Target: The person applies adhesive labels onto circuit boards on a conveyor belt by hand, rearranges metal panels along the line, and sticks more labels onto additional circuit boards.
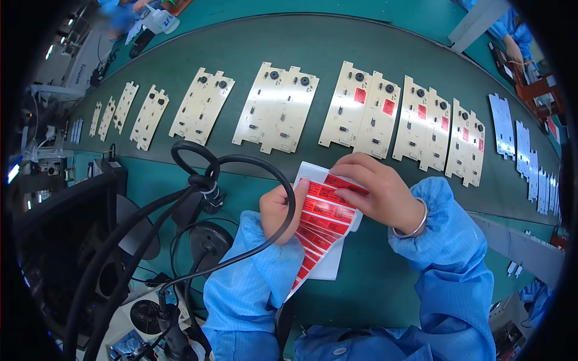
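Fanned-out sheets of red labels (328, 208) on white backing are gripped in my left hand (279, 212), its thumb pressed flat on their left edge. My right hand (385, 191) is at the top right of the sheets, with bent fingers and thumb pinching at a red label (345, 183) there. A metal bracelet (415, 224) circles my right wrist. Just beyond my hands, cream circuit boards (276, 108) with black round parts lie in a row. Boards further right, such as this pair (360, 111), carry red labels; those to the left show none.
Thick black cables (241, 159) loop up in front of my left forearm. A dark monitor (66, 240) stands at left. Silvery-white boards (502, 126) lie at far right. Across the green belt (198, 51) are a white bottle (161, 21) and co-workers' blue sleeves (521, 39).
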`<state>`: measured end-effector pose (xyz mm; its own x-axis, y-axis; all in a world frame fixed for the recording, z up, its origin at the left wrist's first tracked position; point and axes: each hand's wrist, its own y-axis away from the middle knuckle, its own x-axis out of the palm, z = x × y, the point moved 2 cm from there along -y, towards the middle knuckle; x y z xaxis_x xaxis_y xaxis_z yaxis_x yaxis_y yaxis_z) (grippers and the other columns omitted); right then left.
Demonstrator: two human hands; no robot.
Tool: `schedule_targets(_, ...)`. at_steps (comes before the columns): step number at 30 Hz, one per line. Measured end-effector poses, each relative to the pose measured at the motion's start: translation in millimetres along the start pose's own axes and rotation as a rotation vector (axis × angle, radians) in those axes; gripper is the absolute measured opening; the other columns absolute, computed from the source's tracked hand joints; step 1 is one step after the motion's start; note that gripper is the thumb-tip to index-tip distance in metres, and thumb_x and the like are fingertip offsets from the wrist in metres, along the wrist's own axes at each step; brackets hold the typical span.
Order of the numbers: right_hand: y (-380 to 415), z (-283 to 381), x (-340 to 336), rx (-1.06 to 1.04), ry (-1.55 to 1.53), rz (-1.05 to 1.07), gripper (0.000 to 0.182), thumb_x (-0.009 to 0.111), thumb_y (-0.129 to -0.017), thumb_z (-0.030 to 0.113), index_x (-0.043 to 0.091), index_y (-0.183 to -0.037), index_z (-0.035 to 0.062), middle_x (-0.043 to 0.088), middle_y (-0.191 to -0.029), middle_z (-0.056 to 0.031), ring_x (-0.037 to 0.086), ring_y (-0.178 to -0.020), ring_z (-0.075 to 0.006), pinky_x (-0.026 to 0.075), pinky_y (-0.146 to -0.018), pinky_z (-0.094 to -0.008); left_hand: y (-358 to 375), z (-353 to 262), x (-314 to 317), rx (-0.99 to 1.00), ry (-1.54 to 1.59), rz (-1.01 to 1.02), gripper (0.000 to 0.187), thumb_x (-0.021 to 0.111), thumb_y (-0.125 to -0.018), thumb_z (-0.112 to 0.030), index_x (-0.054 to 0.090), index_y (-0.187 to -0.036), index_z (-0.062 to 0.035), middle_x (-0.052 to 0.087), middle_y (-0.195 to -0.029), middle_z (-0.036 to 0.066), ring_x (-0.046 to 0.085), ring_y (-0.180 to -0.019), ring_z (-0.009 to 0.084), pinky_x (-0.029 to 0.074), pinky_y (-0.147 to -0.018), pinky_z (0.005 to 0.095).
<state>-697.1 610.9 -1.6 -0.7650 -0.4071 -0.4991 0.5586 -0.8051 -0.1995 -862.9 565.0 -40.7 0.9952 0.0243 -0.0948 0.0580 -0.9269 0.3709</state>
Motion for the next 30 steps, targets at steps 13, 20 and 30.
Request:
schedule_targets(13, 7.5, -6.0, 11.8, -0.123, 0.23, -0.171, 0.025, 0.056, -0.061, 0.003, 0.051, -0.086, 0.0017, 0.053, -0.076, -0.0105, 0.054, -0.07, -0.0238, 0.045, -0.059, -0.0288, -1.1, 0.3, -0.3, -0.037, 0.103, -0.013, 0.015, 0.056, -0.072, -0.003, 0.056, -0.085, 0.004, 0.059, -0.074, 0.009, 0.055, -0.066, 0.0102, 0.044, -0.059, 0.0211)
schedule_targets(20, 12.4, -10.5, 20.1, -0.569, 0.366, -0.219, 0.027, 0.053, -0.055, 0.008, 0.054, -0.079, -0.0016, 0.055, -0.079, -0.0127, 0.054, -0.07, -0.0251, 0.046, -0.059, -0.0303, -0.5, 2.9, -5.8, 0.011, 0.048, -0.018, 0.016, 0.051, -0.078, -0.01, 0.054, -0.087, 0.0027, 0.059, -0.076, 0.01, 0.056, -0.064, 0.0108, 0.046, -0.057, 0.0217)
schedule_targets(30, -26.0, -23.1, 26.6, 0.184, -0.497, -0.408, 0.025, 0.053, -0.071, 0.008, 0.048, -0.092, -0.0041, 0.054, -0.084, -0.0139, 0.054, -0.079, -0.0262, 0.044, -0.07, -0.0287, -9.7, 19.2, -16.6, -0.038, 0.093, -0.206, 0.02, 0.05, -0.08, -0.016, 0.057, -0.075, 0.0025, 0.056, -0.063, 0.005, 0.048, -0.056, 0.0052, 0.039, -0.05, 0.019)
